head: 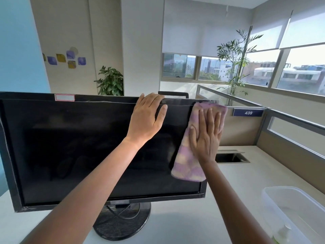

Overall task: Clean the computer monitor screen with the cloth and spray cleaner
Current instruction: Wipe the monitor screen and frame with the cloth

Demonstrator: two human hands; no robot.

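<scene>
From where I watch, my left hand (147,118) hooks its fingers over the top edge of the monitor (79,147), thumb lying on the front bezel — a bracing hold, I judge, so the panel does not rock back on its round stand (123,224) under the wiping pressure. My right hand (205,134) lies flat, fingers spread and pressed onto the purple-and-cream cloth (186,164), pinning it against the screen's upper right corner; nothing is pinched, the palm alone carries the cloth. The cloth reaches above the fingertips to the top bezel and hangs below the wrist, its lower end loose over the dark glass near the right edge. The screen is off and black, which makes smears hard for me to read at this range.

The spray cleaner (281,234) appears to be the pale bottle lying in the clear plastic tub (269,196) at the lower right of the desk (246,173) — well apart from both hands, so I take this as the wiping stage, with most of the panel to the left yet to be covered.
</scene>
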